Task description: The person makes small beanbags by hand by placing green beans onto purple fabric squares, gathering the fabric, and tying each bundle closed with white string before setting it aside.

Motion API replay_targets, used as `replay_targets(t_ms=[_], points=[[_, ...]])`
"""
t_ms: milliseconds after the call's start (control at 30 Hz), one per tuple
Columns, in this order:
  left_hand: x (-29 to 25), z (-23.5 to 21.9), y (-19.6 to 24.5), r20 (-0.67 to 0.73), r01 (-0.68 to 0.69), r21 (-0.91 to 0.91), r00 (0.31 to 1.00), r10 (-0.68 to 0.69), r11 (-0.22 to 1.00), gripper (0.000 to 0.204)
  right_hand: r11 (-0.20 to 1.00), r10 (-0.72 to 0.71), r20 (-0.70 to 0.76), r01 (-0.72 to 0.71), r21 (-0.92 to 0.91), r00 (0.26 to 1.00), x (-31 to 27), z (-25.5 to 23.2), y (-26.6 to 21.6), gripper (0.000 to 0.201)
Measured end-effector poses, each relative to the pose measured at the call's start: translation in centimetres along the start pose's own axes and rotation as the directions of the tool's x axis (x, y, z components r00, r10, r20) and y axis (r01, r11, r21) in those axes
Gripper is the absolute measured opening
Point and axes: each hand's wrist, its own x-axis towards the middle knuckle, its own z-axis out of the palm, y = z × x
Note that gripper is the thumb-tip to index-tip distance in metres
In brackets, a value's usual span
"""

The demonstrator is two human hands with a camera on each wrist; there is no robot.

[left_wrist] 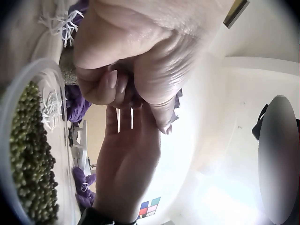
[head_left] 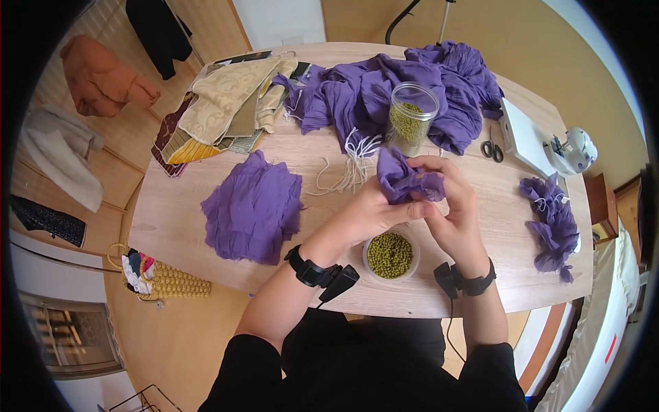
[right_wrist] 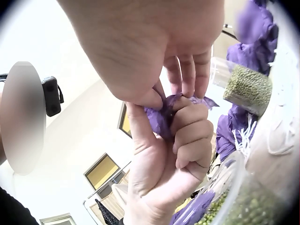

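Note:
Above the table, my left hand (head_left: 371, 214) grips a piece of thin purple cloth (head_left: 392, 177), fingers curled round its bunched part. My right hand (head_left: 458, 209) pinches the gathered edge of the same cloth between thumb and fingers. The right wrist view shows the cloth (right_wrist: 161, 123) bunched in the left fist, with the right fingertips right at it. What the cloth wraps, if anything, is hidden. Below the hands stands a clear round tub (head_left: 418, 258) of green beans (head_left: 389, 255). A tall clear jar (head_left: 427, 113), partly filled with green beans, stands just beyond the hands.
White strings (head_left: 358, 150) lie near the jar. Flat purple cloth pieces (head_left: 254, 206) are stacked at left, patterned fabrics (head_left: 230, 99) behind. A large purple cloth heap (head_left: 456, 75) fills the back. At right are scissors (head_left: 491, 148), a small sewing machine (head_left: 578, 151) and string-tied purple bundles (head_left: 552, 226).

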Motion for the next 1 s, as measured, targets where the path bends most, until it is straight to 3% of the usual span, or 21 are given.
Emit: replay_targets(t_ms=[200, 267, 367, 467, 533, 767, 800, 833, 867, 933, 967, 1000], points=[[-0.6, 0.5, 0.8, -0.008, 0.055, 0.027, 0.998, -0.055, 0.998, 0.041, 0.962, 0.121, 0.127, -0.148, 0.229, 0.984, -0.6, -0.3, 0.2, 0.024], [-0.8, 0.4, 1.2, 0.005, 0.099, -0.003, 0.995, -0.099, 0.995, 0.042, 0.829, 0.251, 0.162, -0.298, 0.473, 0.954, -0.6, -0.4, -0.2, 0.025], [-0.8, 0.1, 1.2, 0.064, 0.174, 0.068, 0.982, -0.179, 0.982, 0.051, 0.778, 0.226, 0.163, -0.278, 0.563, 0.960, -0.3, -0.8, 0.0, 0.028], [-0.7, 0.4, 0.6, -0.007, 0.181, 0.034, 0.983, -0.181, 0.983, 0.064, 0.688, 0.294, 0.124, -0.300, 0.661, 0.948, -0.4, -1.2, 0.3, 0.033], [-0.5, 0.7, 0.6, -0.011, 0.097, -0.018, 0.995, -0.097, 0.995, 0.072, 0.654, 0.306, 0.105, -0.289, 0.699, 0.946, -0.1, -1.3, -0.2, 0.036], [-0.2, 0.6, 0.8, 0.050, 0.035, 0.284, 0.997, -0.052, 0.958, 0.063, 0.560, 0.331, 0.094, -0.275, 0.782, 0.939, 0.2, -1.7, -0.7, 0.048], [0.1, 0.7, 1.5, 0.004, 0.141, 0.294, 0.989, -0.149, 0.945, 0.061, 0.543, 0.329, 0.093, -0.269, 0.795, 0.940, 0.3, -1.6, -0.8, 0.050], [0.2, 0.7, 2.0, -0.044, 0.245, 0.299, 0.969, -0.243, 0.922, 0.058, 0.543, 0.329, 0.092, -0.268, 0.796, 0.940, 0.3, -1.6, -0.8, 0.050], [0.0, 0.4, 1.6, -0.044, 0.245, 0.300, 0.969, -0.243, 0.922, 0.058, 0.599, 0.309, 0.064, -0.246, 0.762, 0.949, 0.3, -1.5, -0.7, 0.052], [-0.4, -0.3, 0.3, -0.097, 0.146, -0.168, 0.982, -0.163, 0.975, 0.046, 0.652, 0.287, 0.036, -0.222, 0.725, 0.957, 0.2, -1.3, -0.3, 0.053], [0.1, -1.5, 0.1, 0.091, 0.063, -0.161, 0.995, -0.048, 0.985, 0.024, 0.809, 0.249, 0.026, -0.223, 0.544, 0.968, 0.1, -1.2, 0.0, 0.053], [0.0, -1.4, 0.3, 0.093, 0.062, -0.161, 0.995, -0.048, 0.985, 0.024, 0.921, 0.210, 0.025, -0.206, 0.331, 0.977, 0.1, -1.1, 0.3, 0.053]])
